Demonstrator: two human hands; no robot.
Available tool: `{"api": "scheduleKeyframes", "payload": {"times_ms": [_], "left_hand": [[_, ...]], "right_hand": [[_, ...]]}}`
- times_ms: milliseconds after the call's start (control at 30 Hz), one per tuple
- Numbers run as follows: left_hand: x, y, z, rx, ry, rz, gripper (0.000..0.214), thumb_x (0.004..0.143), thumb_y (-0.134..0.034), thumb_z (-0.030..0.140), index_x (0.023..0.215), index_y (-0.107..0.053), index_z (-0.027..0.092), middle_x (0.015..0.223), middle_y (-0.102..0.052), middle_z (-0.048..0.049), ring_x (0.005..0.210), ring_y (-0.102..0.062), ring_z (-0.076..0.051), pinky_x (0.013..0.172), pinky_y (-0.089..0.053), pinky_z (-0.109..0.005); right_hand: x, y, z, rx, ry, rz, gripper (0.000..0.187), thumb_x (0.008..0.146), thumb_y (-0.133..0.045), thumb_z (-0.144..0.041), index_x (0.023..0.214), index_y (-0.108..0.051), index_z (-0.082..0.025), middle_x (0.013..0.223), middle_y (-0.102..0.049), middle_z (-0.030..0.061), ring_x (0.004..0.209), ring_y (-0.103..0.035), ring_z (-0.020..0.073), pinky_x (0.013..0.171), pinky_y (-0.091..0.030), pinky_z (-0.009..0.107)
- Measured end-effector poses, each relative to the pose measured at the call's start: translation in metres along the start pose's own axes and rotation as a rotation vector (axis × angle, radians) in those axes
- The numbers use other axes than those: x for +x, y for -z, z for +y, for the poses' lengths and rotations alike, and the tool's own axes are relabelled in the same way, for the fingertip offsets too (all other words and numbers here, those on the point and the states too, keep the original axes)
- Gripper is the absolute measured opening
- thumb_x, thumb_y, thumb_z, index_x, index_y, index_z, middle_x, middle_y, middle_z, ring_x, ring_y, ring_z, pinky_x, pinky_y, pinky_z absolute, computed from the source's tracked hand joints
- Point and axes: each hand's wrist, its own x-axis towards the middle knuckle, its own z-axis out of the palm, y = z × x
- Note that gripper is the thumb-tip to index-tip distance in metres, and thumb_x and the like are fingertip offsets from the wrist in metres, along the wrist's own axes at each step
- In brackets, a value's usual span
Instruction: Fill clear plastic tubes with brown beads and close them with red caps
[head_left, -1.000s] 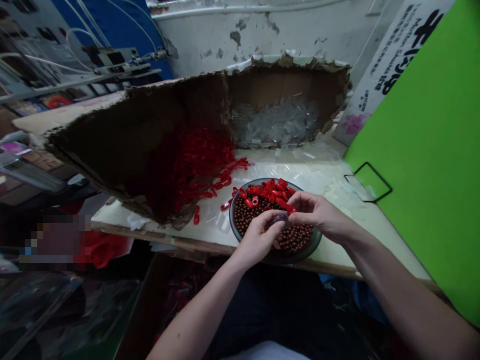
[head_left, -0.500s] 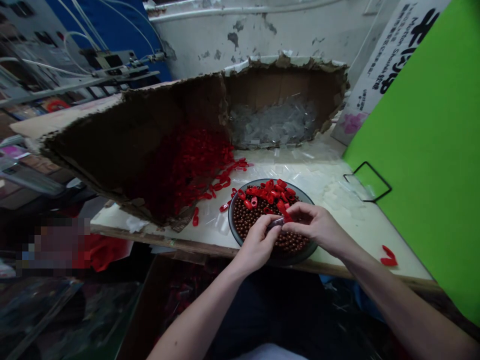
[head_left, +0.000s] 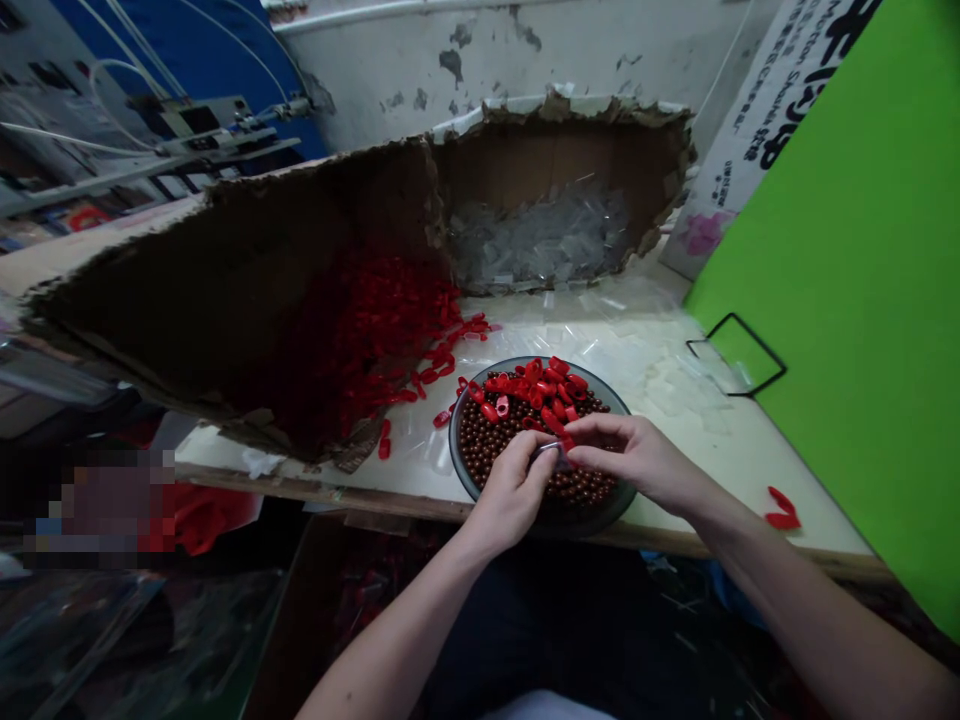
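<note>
At your twelve o'clock, a torn-open cardboard box [head_left: 551,160] sits on the workbench [head_left: 660,370], with a heap of clear plastic pieces [head_left: 540,235] inside its far corner. A peeling white wall [head_left: 420,60] rises behind it. At one o'clock hangs a printed white sign [head_left: 780,120], and at two o'clock a bright green board [head_left: 840,250] carries a black wire frame [head_left: 739,355]. A metal bracket [head_left: 225,130] sits at eleven o'clock.

Dim, soft light glints on the brown beads [head_left: 487,450]; wide-lens distortion bends the frame's edges.
</note>
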Motion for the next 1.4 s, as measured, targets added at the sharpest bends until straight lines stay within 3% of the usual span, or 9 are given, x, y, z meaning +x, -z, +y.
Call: {"api": "scheduleKeyframes", "payload": {"times_ms": [300, 400, 500, 633, 733, 833, 1033, 1200, 1400], "left_hand": [[0.009, -0.007, -0.01, -0.038, 0.068, 0.094, 0.022, 0.094, -0.045, 0.034, 0.092, -0.06, 0.018, 0.087, -0.059, -0.0015, 0.079, -0.052, -0.012, 0.074, -0.04, -0.023], [0.015, -0.004, -0.018, -0.248, 0.188, 0.015, 0.025, 0.091, -0.049, 0.04, 0.091, -0.06, 0.017, 0.068, -0.052, 0.0024, 0.058, -0.043, -0.008, 0.054, -0.035, -0.02], [0.02, 0.0, -0.021, -0.506, 0.298, -0.063, 0.027, 0.087, -0.056, 0.042, 0.09, -0.059, 0.016, 0.065, -0.051, 0.003, 0.051, -0.04, -0.006, 0.045, -0.033, -0.018], [0.022, 0.001, -0.016, -0.665, 0.391, -0.153, 0.029, 0.082, -0.063, 0.041, 0.087, -0.06, 0.013, 0.067, -0.056, 0.0004, 0.047, -0.043, -0.005, 0.04, -0.035, -0.016], [0.021, 0.002, -0.012, -0.703, 0.429, -0.131, 0.028, 0.08, -0.064, 0.04, 0.083, -0.06, 0.012, 0.063, -0.056, 0.0005, 0.046, -0.045, -0.005, 0.039, -0.037, -0.015], [0.021, 0.001, -0.011, -0.732, 0.439, -0.099, 0.028, 0.079, -0.066, 0.04, 0.081, -0.06, 0.012, 0.06, -0.056, 0.0007, 0.045, -0.046, -0.005, 0.039, -0.039, -0.014], [0.017, -0.014, -0.008, -0.69, 0.422, -0.144, 0.03, 0.079, -0.065, 0.042, 0.079, -0.059, 0.013, 0.057, -0.059, 0.0002, 0.042, -0.05, -0.007, 0.036, -0.041, -0.016], [0.007, -0.026, -0.003, -0.495, 0.391, -0.023, 0.035, 0.082, -0.06, 0.048, 0.074, -0.056, 0.015, 0.049, -0.057, 0.0021, 0.032, -0.041, -0.004, 0.031, -0.026, -0.014], [-0.001, -0.032, 0.005, -0.44, 0.339, 0.095, 0.034, 0.083, -0.059, 0.048, 0.076, -0.057, 0.015, 0.048, -0.054, 0.0046, 0.033, -0.04, -0.003, 0.034, -0.03, -0.014]], "right_hand": [[0.008, -0.01, 0.01, 0.065, -0.03, 0.068, 0.033, 0.071, -0.076, -0.039, 0.097, -0.072, -0.019, 0.093, -0.074, 0.0043, 0.086, -0.068, 0.0208, 0.083, -0.052, 0.036], [0.017, -0.003, 0.008, 0.039, -0.075, -0.006, 0.034, 0.072, -0.075, -0.041, 0.097, -0.072, -0.018, 0.089, -0.073, 0.004, 0.083, -0.068, 0.0199, 0.081, -0.052, 0.035], [0.035, 0.002, 0.005, 0.043, -0.09, -0.025, 0.037, 0.074, -0.071, -0.048, 0.094, -0.073, -0.018, 0.085, -0.071, 0.0042, 0.076, -0.065, 0.0166, 0.073, -0.051, 0.031], [0.056, -0.004, -0.004, 0.304, -0.131, -0.058, 0.046, 0.083, -0.057, -0.058, 0.101, -0.071, -0.018, 0.089, -0.07, 0.0072, 0.078, -0.063, 0.0146, 0.073, -0.049, 0.029], [0.06, -0.007, -0.012, 0.432, -0.081, -0.017, 0.042, 0.084, -0.058, -0.055, 0.097, -0.071, -0.017, 0.074, -0.066, 0.0036, 0.07, -0.06, 0.0119, 0.068, -0.047, 0.025], [0.057, -0.005, -0.015, 0.409, -0.026, 0.098, 0.036, 0.082, -0.062, -0.05, 0.096, -0.069, -0.018, 0.056, -0.055, -0.0032, 0.054, -0.05, 0.0089, 0.052, -0.038, 0.021], [0.053, -0.021, -0.007, 0.272, -0.01, 0.041, 0.028, 0.081, -0.064, -0.046, 0.089, -0.065, -0.02, 0.049, -0.037, -0.0092, 0.04, -0.02, 0.0056, 0.04, -0.014, 0.024], [0.048, -0.033, -0.009, 0.244, 0.062, 0.132, 0.035, 0.086, -0.054, -0.052, 0.091, -0.065, -0.019, 0.048, -0.03, -0.0083, 0.042, -0.024, 0.0084, 0.042, -0.018, 0.025], [0.038, -0.039, -0.015, 0.309, 0.173, 0.305, 0.038, 0.092, -0.045, -0.05, 0.095, -0.066, -0.019, 0.05, -0.028, -0.0073, 0.043, -0.024, 0.0083, 0.042, -0.019, 0.025]]}}
